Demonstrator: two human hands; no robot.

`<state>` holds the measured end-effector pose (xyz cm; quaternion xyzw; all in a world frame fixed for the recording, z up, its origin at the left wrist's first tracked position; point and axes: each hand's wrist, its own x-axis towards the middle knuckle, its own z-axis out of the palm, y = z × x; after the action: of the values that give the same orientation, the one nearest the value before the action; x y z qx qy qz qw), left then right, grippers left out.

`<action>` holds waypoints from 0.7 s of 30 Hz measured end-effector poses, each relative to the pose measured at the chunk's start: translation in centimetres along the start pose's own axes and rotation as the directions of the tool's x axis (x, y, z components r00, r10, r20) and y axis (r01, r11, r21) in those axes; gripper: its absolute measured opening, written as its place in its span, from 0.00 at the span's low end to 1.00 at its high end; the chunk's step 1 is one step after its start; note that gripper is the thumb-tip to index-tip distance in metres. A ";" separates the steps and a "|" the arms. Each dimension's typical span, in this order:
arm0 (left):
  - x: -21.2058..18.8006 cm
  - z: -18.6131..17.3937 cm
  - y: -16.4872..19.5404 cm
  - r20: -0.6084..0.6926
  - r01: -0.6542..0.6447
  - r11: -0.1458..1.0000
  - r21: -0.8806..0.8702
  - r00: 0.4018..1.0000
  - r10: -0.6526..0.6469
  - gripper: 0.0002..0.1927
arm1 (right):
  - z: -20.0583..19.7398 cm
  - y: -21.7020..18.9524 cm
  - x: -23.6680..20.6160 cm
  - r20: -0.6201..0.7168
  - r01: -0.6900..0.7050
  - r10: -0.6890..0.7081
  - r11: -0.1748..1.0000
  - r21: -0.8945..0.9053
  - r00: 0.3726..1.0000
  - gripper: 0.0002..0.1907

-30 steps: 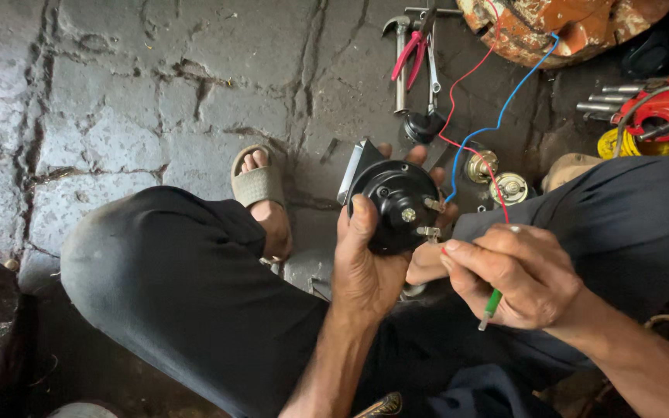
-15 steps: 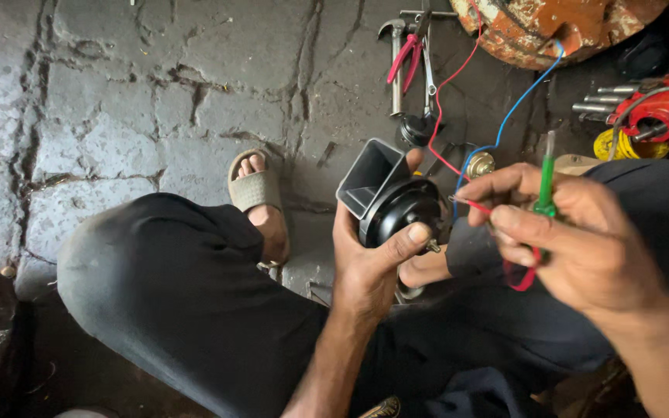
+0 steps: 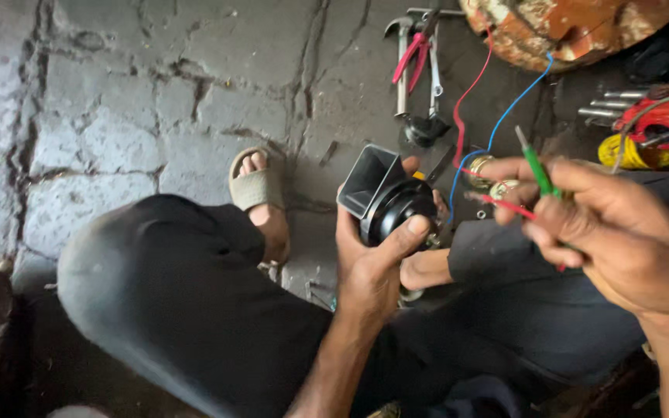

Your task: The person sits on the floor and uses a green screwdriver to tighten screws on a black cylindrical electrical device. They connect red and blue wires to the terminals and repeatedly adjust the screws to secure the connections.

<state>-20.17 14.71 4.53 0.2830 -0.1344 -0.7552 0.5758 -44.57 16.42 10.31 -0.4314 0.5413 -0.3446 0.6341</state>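
Note:
My left hand (image 3: 373,259) grips a black snail-shaped horn (image 3: 387,200) with a square mouth, held above my knees. My right hand (image 3: 609,224) is raised at the right and holds a small green-handled screwdriver (image 3: 537,166) with its tip pointing up, together with a thin red wire (image 3: 509,206). A blue wire (image 3: 497,128) and a second red wire (image 3: 466,101) run from near the horn up toward the rusty round part at the top. The two hands are a short way apart.
I squat on a cracked stone floor (image 3: 118,101), in dark trousers, with a sandalled foot (image 3: 259,197) showing. Pliers with pink handles and spanners (image 3: 420,58) lie ahead. A rusty orange round part (image 3: 567,27) sits top right, red and yellow tools (image 3: 660,131) at the right edge.
My right hand has lifted from beside the horn and swung right, turning the green screwdriver tip upward. The left hand has tilted the horn so its square mouth faces up-left.

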 end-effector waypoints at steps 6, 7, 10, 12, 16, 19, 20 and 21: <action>0.0 0.1 0.1 0.012 -0.045 0.998 0.055 0.999 0.044 0.39 | 3.3 -3.0 -0.5 0.157 0.326 -0.287 0.769 -0.551 0.945 0.33; -0.1 0.1 0.2 0.010 -0.052 0.996 0.078 0.999 0.051 0.39 | 3.8 -3.1 -0.8 0.096 0.241 -0.235 0.726 -0.644 0.967 0.33; -0.3 0.1 0.4 -0.001 -0.054 0.991 0.120 0.999 0.055 0.39 | 5.0 -3.3 -1.1 -0.056 0.088 -0.234 0.563 -0.822 0.971 0.30; -0.3 0.1 0.3 -0.011 -0.044 0.994 0.102 0.999 0.045 0.38 | 5.8 -3.5 -1.0 -0.065 0.141 -0.412 0.451 -0.881 0.909 0.19; -0.3 0.0 0.3 -0.038 -0.037 0.991 0.125 0.998 0.042 0.38 | 6.9 -4.4 -2.0 0.058 0.200 -0.546 0.206 -0.958 0.836 0.19; -0.5 0.0 0.5 -0.043 -0.044 0.983 0.179 0.998 0.052 0.39 | 7.2 -4.6 -2.3 0.065 0.177 -0.494 0.184 -0.967 0.867 0.19; -0.5 0.1 0.5 -0.023 -0.061 0.979 0.195 0.998 0.066 0.40 | 7.2 -4.5 -2.2 0.095 0.194 -0.498 0.151 -0.969 0.862 0.19; -0.6 0.1 0.6 -0.003 -0.079 0.974 0.210 0.997 0.081 0.41 | 7.2 -4.3 -2.1 0.125 0.211 -0.502 0.118 -0.970 0.856 0.18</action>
<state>-19.66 15.07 5.04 0.3408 -0.2213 -0.7114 0.5734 -37.71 17.90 15.42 -0.8009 0.5834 -0.1234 0.0545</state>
